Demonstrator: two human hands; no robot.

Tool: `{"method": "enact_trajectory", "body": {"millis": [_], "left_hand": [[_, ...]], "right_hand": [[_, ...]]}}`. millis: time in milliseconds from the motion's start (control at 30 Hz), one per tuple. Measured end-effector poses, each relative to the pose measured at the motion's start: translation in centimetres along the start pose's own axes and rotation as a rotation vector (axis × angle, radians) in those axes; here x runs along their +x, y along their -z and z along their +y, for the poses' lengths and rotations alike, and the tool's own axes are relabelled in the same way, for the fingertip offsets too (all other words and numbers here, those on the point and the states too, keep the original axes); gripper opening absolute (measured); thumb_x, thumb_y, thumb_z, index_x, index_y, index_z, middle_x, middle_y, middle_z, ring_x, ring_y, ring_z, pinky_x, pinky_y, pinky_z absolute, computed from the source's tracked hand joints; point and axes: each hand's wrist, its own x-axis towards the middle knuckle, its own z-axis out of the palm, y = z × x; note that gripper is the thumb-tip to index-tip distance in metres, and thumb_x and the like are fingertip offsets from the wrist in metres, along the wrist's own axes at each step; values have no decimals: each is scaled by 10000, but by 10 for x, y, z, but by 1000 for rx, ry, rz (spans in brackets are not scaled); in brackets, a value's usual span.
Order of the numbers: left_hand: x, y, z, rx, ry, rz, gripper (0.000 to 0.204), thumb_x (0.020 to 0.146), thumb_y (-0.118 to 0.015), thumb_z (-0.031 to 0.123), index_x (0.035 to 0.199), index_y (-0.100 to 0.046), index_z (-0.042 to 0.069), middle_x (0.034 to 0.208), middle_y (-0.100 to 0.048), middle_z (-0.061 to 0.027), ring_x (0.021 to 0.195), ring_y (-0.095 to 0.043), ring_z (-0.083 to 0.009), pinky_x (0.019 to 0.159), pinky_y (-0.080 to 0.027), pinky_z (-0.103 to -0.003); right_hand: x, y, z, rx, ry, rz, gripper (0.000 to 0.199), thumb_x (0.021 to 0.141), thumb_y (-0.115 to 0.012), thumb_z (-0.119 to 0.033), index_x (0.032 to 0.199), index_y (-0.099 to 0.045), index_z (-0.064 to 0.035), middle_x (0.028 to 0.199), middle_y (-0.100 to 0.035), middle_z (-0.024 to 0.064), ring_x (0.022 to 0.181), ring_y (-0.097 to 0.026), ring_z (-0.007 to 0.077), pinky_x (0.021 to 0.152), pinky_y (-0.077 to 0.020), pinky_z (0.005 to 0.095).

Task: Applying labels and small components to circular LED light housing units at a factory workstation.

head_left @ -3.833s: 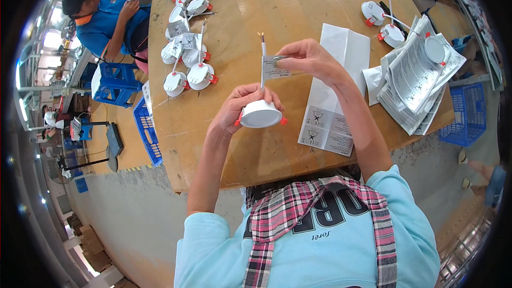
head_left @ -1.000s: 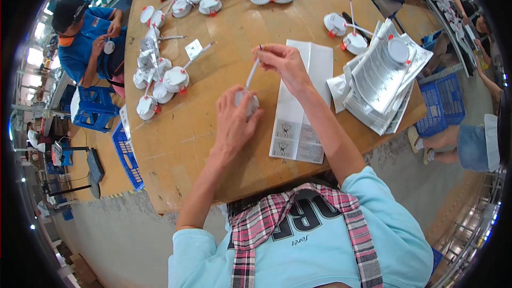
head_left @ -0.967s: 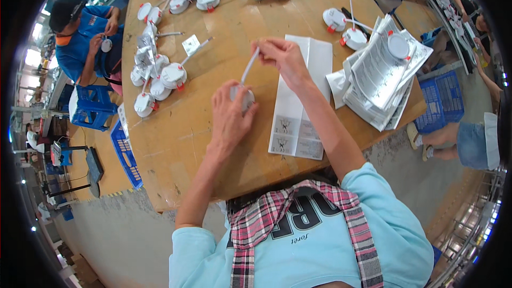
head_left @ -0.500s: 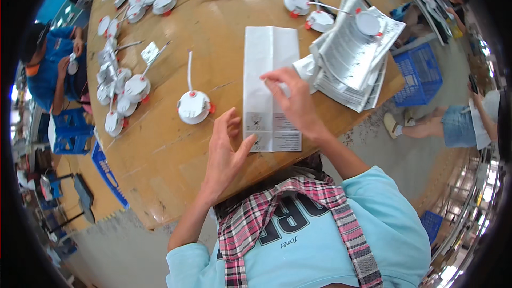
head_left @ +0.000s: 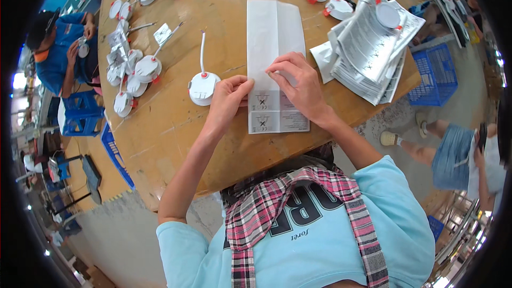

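A long white creased paper leaflet point(head_left: 277, 32) with printing near its lower end lies lengthwise on the wooden table. My left hand point(head_left: 228, 98) is closed at the leaflet's left edge, thumb on top and fingers bent beneath, pinching it. Over the leaflet's middle is my right hand point(head_left: 301, 86), fingers bent and thumb and fingertips drawn together; whatever they pinch is too small to make out. Just beyond my left hand a round white downlight point(head_left: 203, 88) with an upright white cable rests on the table.
Several downlights point(head_left: 148, 68) crowd the table's left side. At right, a stack of silvery printed sheets point(head_left: 368, 48) carries one downlight point(head_left: 388, 16). A blue crate point(head_left: 434, 74) stands past the right edge. A seated person point(head_left: 64, 48) works at left; another person point(head_left: 458, 154) stands at right.
My left hand has moved up to the leaflet's left edge and closed on it. My right hand stays over the leaflet, its fingers drawn closer together. The whole view has shifted slightly.
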Motion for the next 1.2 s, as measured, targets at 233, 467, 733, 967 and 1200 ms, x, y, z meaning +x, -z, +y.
{"method": "enact_trajectory", "body": {"millis": [233, 467, 733, 967, 1200], "left_hand": [[1, 7, 2, -133, -75, 23, 277, 948, -529, 208, 1121, -579, -3, 962, -675, -70, 843, -665, -124, 775, -529, -277], [4, 10, 4, -167, -170, 64, 322, 947, -530, 182, 1184, -512, -35, 880, -688, -91, 785, -657, -120, 726, -520, -265], [13, 14, -14, 26, -299, 176, 323, 921, -537, 161, 1135, -544, -82, 760, -664, -76, 664, -592, -86, 579, -452, -234], [-14, 9, 9, 281, -290, 257, 405, 924, -553, 170, 1209, -483, -111, 798, -675, -130, 744, -639, -166, 681, -494, -306], [-61, 34, 37, 709, -633, 571, 279, 872, -629, 149, 1119, -603, 22, 988, -659, -144, 889, -629, -289, 769, -488, -361]], "right_hand": [[11, 2, -10, -142, 181, -191, 137, 714, -738, -126, 820, -663, -82, 862, -568, 20, 856, -532, 213, 757, -476, 334], [23, -5, -12, -188, 183, -250, 176, 686, -746, -146, 803, -630, -84, 840, -560, 22, 854, -542, 216, 743, -477, 341], [28, -13, -17, -190, 94, -322, 164, 697, -729, -97, 794, -602, -57, 828, -548, 56, 841, -547, 256, 723, -468, 367], [55, 19, -68, 457, -77, -436, 91, 753, -671, -11, 836, -632, -17, 864, -615, 74, 810, -587, 244, 728, -467, 333], [94, 42, -129, 1199, 284, -616, 109, 844, -600, -79, 785, -666, -16, 831, -655, 92, 767, -630, 130, 654, -521, 290]]}}
